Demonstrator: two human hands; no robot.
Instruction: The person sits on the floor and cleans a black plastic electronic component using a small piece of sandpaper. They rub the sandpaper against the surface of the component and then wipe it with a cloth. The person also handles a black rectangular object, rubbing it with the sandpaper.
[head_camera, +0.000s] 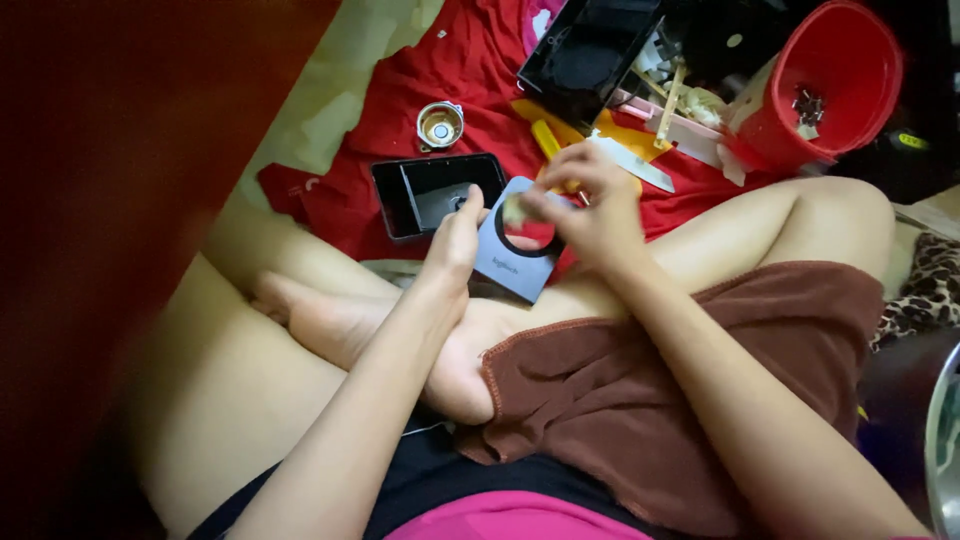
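Observation:
I sit cross-legged on the floor. My left hand grips the left edge of a flat grey square panel with a round hole, held tilted above my legs. My right hand is closed over the panel's upper right side, its fingertips pinching a small pale piece at the hole's rim. What that piece is stays unclear. An open black box lies just beyond the panel on a red cloth.
A small round metal cup sits on the red cloth. A larger black box and a red bucket tipped on its side with small bits inside lie at the back, among yellow and pink pieces. A dark red surface fills the left.

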